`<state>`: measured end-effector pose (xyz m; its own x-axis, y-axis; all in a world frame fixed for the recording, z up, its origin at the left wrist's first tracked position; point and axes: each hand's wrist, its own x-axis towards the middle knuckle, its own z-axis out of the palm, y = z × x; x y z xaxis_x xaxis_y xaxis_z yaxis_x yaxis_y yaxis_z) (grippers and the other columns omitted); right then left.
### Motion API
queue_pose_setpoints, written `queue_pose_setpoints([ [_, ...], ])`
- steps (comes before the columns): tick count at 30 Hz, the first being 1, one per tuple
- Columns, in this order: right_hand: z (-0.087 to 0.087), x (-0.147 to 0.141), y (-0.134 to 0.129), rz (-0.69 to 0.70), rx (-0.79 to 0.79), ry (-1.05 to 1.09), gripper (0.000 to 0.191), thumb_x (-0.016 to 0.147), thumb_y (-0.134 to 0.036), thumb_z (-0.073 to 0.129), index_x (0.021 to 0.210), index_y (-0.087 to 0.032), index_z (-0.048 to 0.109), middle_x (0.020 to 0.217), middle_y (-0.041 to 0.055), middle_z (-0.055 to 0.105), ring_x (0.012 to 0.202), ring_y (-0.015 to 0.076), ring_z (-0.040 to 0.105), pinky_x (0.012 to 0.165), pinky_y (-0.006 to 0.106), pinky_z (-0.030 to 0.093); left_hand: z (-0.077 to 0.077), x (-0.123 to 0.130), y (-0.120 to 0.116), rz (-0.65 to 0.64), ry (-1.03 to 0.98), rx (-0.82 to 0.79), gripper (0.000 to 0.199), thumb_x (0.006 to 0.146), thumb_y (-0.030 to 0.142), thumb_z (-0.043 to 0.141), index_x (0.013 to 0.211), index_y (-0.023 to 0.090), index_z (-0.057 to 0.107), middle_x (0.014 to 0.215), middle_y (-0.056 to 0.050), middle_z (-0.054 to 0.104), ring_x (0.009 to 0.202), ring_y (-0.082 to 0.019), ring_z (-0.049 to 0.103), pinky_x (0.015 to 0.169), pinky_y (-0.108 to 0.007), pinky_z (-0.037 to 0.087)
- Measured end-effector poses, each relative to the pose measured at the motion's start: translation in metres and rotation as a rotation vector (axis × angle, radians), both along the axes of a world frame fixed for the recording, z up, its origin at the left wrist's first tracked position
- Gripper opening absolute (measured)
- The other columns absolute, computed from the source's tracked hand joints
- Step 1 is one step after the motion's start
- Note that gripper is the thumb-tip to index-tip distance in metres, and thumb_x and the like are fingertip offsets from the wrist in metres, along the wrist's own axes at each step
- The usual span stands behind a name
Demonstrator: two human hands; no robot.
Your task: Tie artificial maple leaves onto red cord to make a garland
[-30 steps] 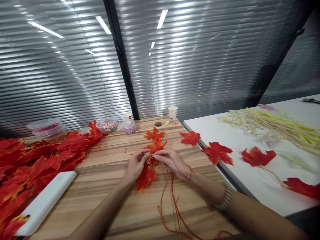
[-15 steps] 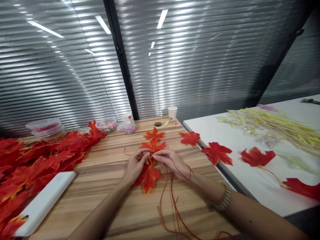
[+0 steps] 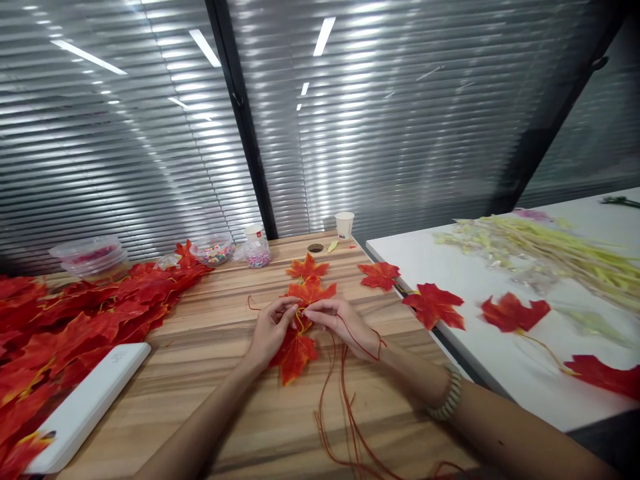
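My left hand (image 3: 271, 328) and my right hand (image 3: 349, 323) meet over the middle of the wooden table (image 3: 210, 347). Their fingertips pinch the yellow stem of an orange-red artificial maple leaf (image 3: 297, 351) and a thin red cord (image 3: 345, 393). The cord loops over my right hand and trails in strands toward the near table edge. A second leaf (image 3: 311, 291) lies just beyond my fingers, and a third leaf (image 3: 307, 267) lies farther back.
A big heap of red leaves (image 3: 65, 327) covers the table's left side, with a white flat box (image 3: 85, 403) beside it. Bead tubs (image 3: 216, 250), a jar and paper cups (image 3: 345, 224) stand at the back. A white table (image 3: 500, 360) to the right carries leaves and yellow-green stems (image 3: 550, 250).
The leaf under my fingers has turned and shifted slightly on the table while my hands stayed in place, pinched at its stem.
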<state>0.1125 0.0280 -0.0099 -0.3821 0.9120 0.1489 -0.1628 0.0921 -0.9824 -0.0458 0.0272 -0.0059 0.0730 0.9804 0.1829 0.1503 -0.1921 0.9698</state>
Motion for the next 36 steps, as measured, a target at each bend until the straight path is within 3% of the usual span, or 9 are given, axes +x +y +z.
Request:
queue_pose_setpoints([
  [36,-0.0039,0.0008,0.0015,0.021,0.016,-0.017,0.030,0.069,-0.039,0.063,0.084,-0.014,0.067,0.084,0.0052,0.064,0.074,0.0141,0.055,0.062,0.025,0.040,-0.0007,-0.0005,0.0009,-0.010,0.037,0.011,0.023,0.070,0.030,0.059,0.084,0.012,0.064,0.062,0.000,0.060,0.049,-0.009,0.049,0.053,-0.022,0.042],
])
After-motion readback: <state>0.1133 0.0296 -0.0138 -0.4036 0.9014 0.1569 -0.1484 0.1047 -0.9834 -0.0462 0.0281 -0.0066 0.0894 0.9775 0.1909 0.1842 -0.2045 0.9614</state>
